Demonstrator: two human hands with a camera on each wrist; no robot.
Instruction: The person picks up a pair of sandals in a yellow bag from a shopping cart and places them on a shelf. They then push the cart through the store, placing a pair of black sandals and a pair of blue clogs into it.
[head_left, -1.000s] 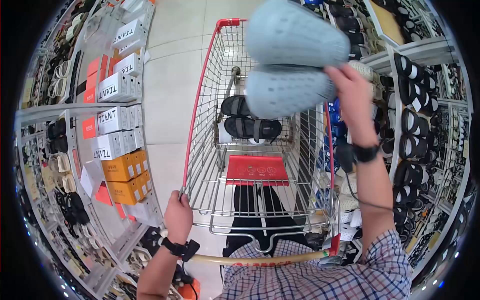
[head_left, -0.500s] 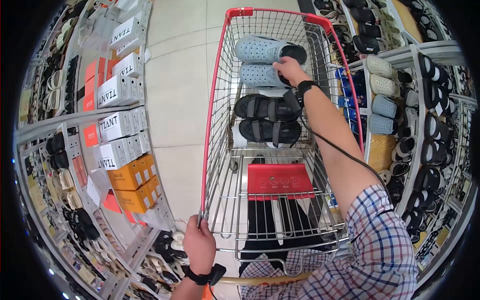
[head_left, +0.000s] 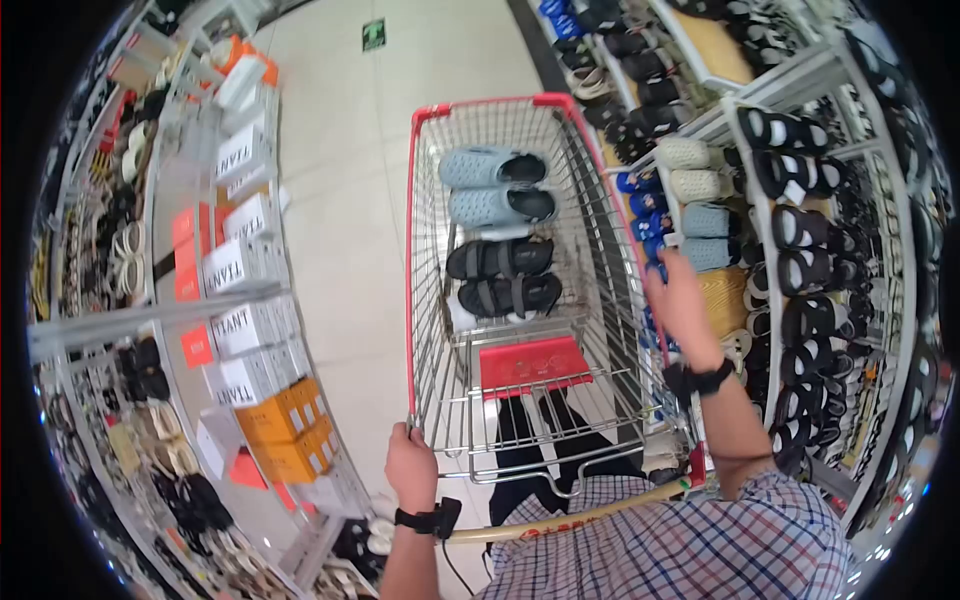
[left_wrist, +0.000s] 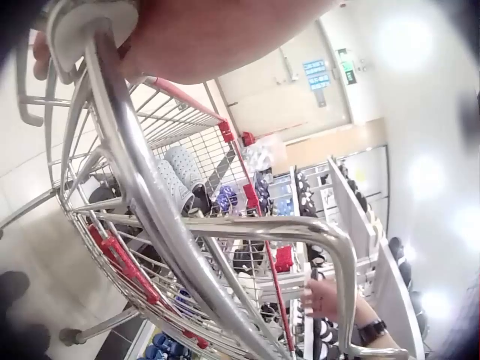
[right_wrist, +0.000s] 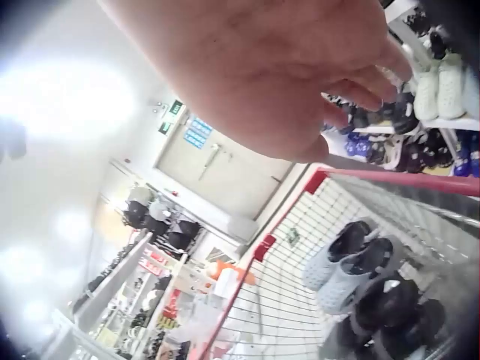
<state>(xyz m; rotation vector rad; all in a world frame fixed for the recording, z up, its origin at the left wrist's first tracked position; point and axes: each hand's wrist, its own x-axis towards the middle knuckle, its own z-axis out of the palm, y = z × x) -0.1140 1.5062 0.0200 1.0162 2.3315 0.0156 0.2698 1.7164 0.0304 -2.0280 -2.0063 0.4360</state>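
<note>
Left hand: the left hand point(head_left: 412, 468) has its fingers wrapped round the cart's metal frame, back left corner.
Right hand: the right hand point(head_left: 685, 305) is released, fingers loose and apart, by the right-side rim; can't tell if it's touching.
Cart: a wire shopping cart point(head_left: 409, 250) with red trim, right in front of the person.
Blue clogs: the light blue pair point(head_left: 500, 206) sits side by side inside the cart, black insoles showing, toes pointing left.
Sandals: black strappy pair point(head_left: 510, 296) in there too, just nearer the person than the clogs.
Flap: red panel point(head_left: 530, 364) nearer the handle point(head_left: 600, 511).
Right shelves: cream clogs point(head_left: 697, 186), more blue ones point(head_left: 706, 253), loads of black shoes.
Left shelves: white TIANT boxes point(head_left: 243, 330), orange boxes point(head_left: 290, 450) below.
</note>
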